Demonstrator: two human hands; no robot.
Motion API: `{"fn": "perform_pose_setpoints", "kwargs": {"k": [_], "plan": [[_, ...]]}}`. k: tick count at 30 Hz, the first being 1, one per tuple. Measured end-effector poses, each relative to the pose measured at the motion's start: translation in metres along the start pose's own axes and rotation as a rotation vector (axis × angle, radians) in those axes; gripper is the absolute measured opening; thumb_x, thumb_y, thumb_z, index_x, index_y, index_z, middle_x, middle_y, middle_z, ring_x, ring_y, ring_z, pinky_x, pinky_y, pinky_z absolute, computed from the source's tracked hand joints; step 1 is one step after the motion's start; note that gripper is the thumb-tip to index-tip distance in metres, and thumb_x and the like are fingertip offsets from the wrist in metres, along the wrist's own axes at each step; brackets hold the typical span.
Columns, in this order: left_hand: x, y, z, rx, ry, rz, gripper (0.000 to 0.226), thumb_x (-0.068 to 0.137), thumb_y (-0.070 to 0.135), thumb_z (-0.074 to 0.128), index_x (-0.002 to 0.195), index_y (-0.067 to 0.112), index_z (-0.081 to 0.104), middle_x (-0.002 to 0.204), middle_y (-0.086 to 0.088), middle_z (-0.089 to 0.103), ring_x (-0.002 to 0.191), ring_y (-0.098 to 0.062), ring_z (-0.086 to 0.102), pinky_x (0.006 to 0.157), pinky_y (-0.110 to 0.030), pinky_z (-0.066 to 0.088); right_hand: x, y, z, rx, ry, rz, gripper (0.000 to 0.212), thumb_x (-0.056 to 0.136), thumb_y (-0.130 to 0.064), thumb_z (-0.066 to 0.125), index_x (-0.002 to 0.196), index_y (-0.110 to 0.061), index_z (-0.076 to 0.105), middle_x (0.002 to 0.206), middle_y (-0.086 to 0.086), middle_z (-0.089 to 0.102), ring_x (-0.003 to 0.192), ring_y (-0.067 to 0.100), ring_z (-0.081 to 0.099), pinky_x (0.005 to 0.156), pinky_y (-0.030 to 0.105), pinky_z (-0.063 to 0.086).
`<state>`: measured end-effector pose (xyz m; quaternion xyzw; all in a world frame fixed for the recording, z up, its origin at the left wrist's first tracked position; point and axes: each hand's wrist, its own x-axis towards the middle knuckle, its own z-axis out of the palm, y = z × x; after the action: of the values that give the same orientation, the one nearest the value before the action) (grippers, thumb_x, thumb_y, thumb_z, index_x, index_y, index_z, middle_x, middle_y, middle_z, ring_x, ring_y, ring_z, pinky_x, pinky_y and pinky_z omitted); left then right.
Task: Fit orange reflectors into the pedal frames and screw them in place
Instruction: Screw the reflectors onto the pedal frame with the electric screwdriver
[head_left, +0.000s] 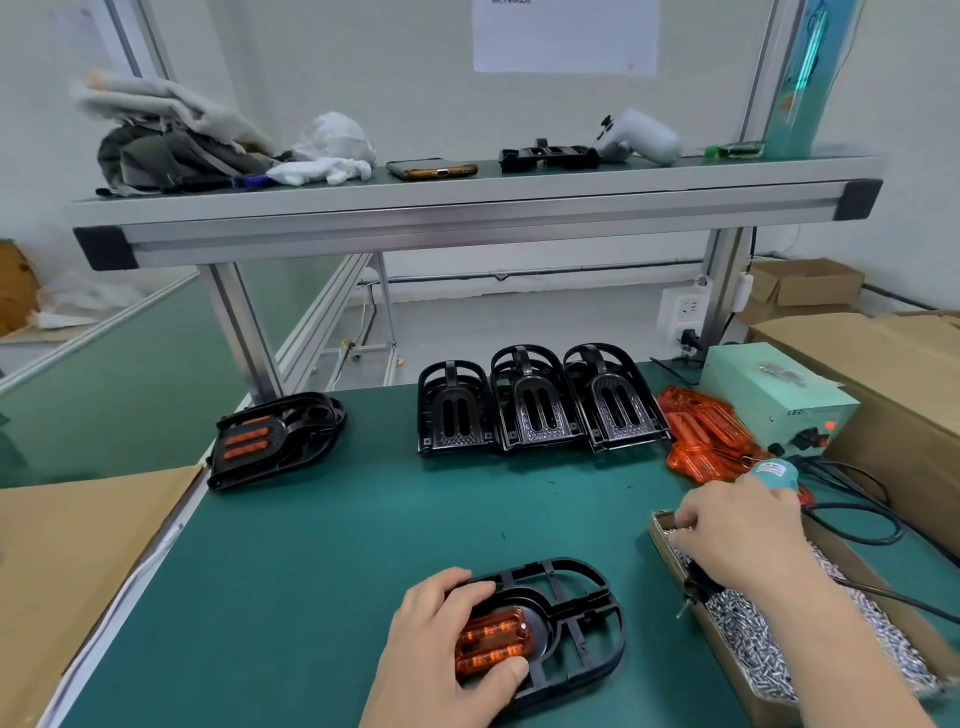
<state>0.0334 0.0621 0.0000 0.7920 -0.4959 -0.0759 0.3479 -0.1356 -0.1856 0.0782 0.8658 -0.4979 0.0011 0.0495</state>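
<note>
The orange reflector (493, 647) is sitting in the pedal frame (582, 618) at the near edge of the mat. The left hand (441, 639) is clasping it between thumb and curled fingers. The right hand (737, 540) is gripping an electric screwdriver (773, 475) over the screw box (662, 535), hiding the tool's middle; its fingertips are blurred.

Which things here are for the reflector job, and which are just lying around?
Job: frame, reflector, screwdriver, screws, spare reflectors, empty frames, finished pedal.
Lying about: phone, rags, bag.
</note>
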Motion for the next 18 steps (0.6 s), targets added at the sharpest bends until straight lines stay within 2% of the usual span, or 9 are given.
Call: {"fn": "perform_pose_setpoints", "kwargs": {"k": [4, 9, 14, 16, 18], "plan": [[0.000, -0.001, 0.001, -0.001, 0.008, 0.009, 0.062, 0.062, 0.080, 0.049, 0.120, 0.065, 0.032, 0.137, 0.036, 0.027, 0.134, 0.008, 0.023, 0.110, -0.024, 0.032, 0.007, -0.009, 0.005, -0.105, -0.063, -0.001, 0.027, 0.087, -0.023, 0.054, 0.106, -0.035, 0.069, 0.106, -0.011, 0.067, 0.109, 0.017, 0.052, 0.089, 0.039, 0.031], [0.001, -0.002, 0.002, -0.009, 0.011, 0.013, 0.065, 0.063, 0.079, 0.049, 0.124, 0.066, 0.031, 0.138, 0.035, 0.028, 0.135, 0.008, 0.023, 0.111, -0.024, 0.031, 0.015, -0.010, 0.008, -0.118, -0.073, 0.016, 0.025, 0.084, -0.020, 0.055, 0.102, -0.032, 0.068, 0.099, -0.008, 0.069, 0.104, 0.018, 0.058, 0.086, 0.040, 0.031], [0.000, -0.003, 0.002, -0.017, 0.012, 0.009, 0.057, 0.067, 0.078, 0.048, 0.121, 0.066, 0.034, 0.137, 0.036, 0.030, 0.135, 0.007, 0.025, 0.110, -0.024, 0.031, 0.018, -0.014, 0.007, -0.129, -0.111, -0.020, 0.011, 0.085, -0.020, 0.053, 0.090, -0.024, 0.062, 0.084, -0.005, 0.062, 0.099, 0.021, 0.062, 0.087, 0.040, 0.030], [0.000, -0.003, 0.002, -0.034, 0.021, 0.010, 0.056, 0.068, 0.077, 0.049, 0.121, 0.066, 0.036, 0.136, 0.035, 0.032, 0.135, 0.007, 0.026, 0.110, -0.024, 0.031, 0.018, -0.014, 0.006, -0.125, -0.114, -0.036, 0.007, 0.088, -0.022, 0.051, 0.090, -0.024, 0.058, 0.093, -0.003, 0.066, 0.104, 0.023, 0.061, 0.088, 0.040, 0.031], [0.000, -0.003, 0.002, -0.043, 0.021, 0.008, 0.056, 0.069, 0.076, 0.049, 0.121, 0.064, 0.037, 0.136, 0.034, 0.032, 0.135, 0.006, 0.027, 0.111, -0.026, 0.031, 0.018, -0.014, 0.005, -0.130, -0.146, -0.032, 0.014, 0.088, -0.020, 0.050, 0.095, -0.025, 0.062, 0.095, -0.003, 0.066, 0.106, 0.023, 0.059, 0.091, 0.040, 0.031]]}}
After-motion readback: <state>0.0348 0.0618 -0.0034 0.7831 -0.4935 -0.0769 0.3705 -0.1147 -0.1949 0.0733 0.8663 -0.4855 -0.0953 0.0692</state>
